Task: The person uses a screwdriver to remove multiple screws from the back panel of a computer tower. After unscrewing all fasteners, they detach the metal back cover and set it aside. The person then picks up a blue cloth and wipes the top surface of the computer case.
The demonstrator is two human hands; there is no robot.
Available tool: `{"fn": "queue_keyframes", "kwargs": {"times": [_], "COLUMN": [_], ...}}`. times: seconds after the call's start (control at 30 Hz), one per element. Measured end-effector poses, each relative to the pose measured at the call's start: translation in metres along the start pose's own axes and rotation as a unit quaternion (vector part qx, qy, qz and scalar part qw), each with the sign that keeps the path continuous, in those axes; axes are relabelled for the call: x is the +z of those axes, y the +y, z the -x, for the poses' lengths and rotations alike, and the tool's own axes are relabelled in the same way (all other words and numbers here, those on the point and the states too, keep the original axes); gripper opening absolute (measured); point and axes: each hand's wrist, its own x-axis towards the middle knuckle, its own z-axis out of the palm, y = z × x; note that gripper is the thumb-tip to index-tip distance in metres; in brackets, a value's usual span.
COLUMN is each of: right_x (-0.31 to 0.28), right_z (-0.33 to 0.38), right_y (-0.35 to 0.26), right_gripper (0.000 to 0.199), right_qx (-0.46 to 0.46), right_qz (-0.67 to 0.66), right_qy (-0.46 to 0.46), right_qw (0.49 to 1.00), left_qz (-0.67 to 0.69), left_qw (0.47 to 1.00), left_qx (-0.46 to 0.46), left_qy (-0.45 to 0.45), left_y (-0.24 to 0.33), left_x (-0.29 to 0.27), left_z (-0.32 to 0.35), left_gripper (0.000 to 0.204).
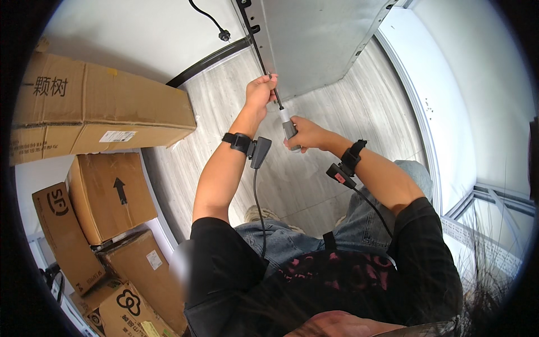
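In my right hand [306, 133] is the handle of a long screwdriver [289, 128], grey with a pale collar; the fingers wrap round it. Its thin dark shaft slants up and to the left, away from me. Farther along, my left hand [261, 92] is closed around the shaft, thumb and fingertips pinched together. Beyond it, the shaft runs along the left edge of a large grey metal panel [323, 48], which has black fittings. Where the shaft's tip ends I cannot make out against those dark fittings.
A black cord with a plug [224, 35] hangs by the white wall. To the left lie a long cardboard box [106, 104] and several smaller cartons [115, 194]. Pale wood-look floor [224, 92] spreads beneath; a white frame [415, 101] borders the right. Cabled black devices are strapped to both wrists.
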Motion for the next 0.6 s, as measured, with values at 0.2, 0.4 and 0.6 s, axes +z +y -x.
{"fn": "queue_keyframes", "kwargs": {"times": [0.2,0.4,0.6], "right_x": [0.005,0.006,0.005], "right_z": [-0.001,-0.005,0.002], "right_y": [0.003,0.01,-0.001], "right_gripper": [0.055,0.059,0.059], "right_qx": [-0.059,-0.088,-0.017], "right_qz": [0.109,0.133,0.038], "right_qy": [0.055,0.069,0.05], "right_qw": [0.991,0.985,0.998], "left_qz": [0.018,0.025,0.028], "left_qw": [1.0,1.0,1.0], "left_qx": [-0.004,0.003,0.002], "left_qy": [-0.009,-0.005,0.013], "left_y": [0.001,0.003,0.001], "left_x": [-0.001,0.003,0.003], "left_z": [0.002,0.005,0.003], "left_gripper": [0.015,0.018,0.018]}}
